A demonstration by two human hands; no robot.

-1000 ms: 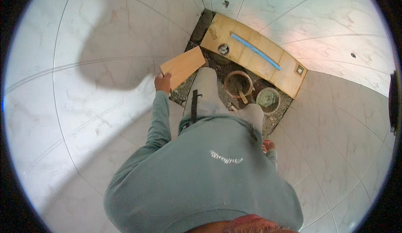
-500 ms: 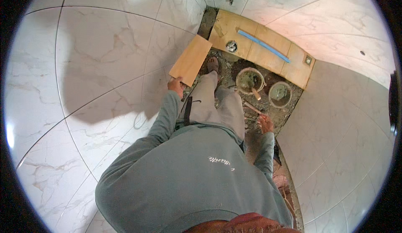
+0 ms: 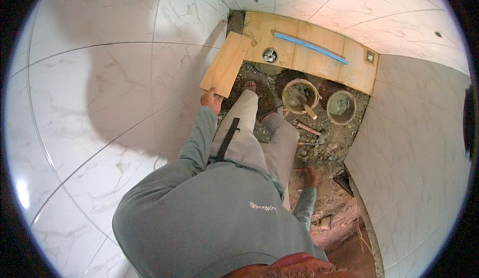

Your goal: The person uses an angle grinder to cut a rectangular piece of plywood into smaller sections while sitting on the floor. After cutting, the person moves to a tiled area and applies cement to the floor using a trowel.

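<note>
The left hand grips the near short edge of a flat, rectangular tan tile with a smooth matt face, fingers closed around that edge. The tile slants up and away from the hand, its far end touching the row of matching tan tiles already laid along the foot of the wall. It lies partly over the glossy white marble-look tiles with grey veins and thin grout lines, at the left rim of the rough floor patch.

The right hand hangs low beside the right leg, over gritty brown rubble; whether it is open or holds anything cannot be told.

In the laid tan row sits a small round metal drain, and a long, thin blue strip lies slanted across it. A small square fitting is set near the row's right end. On the coarse, lumpy ground stand two round buckets: the left bucket is caked with grey mortar and has a pale wooden handle sticking out, and the right bucket, just beside it, holds murky grey liquid. A bare foot rests on the rubble near the tile.
</note>
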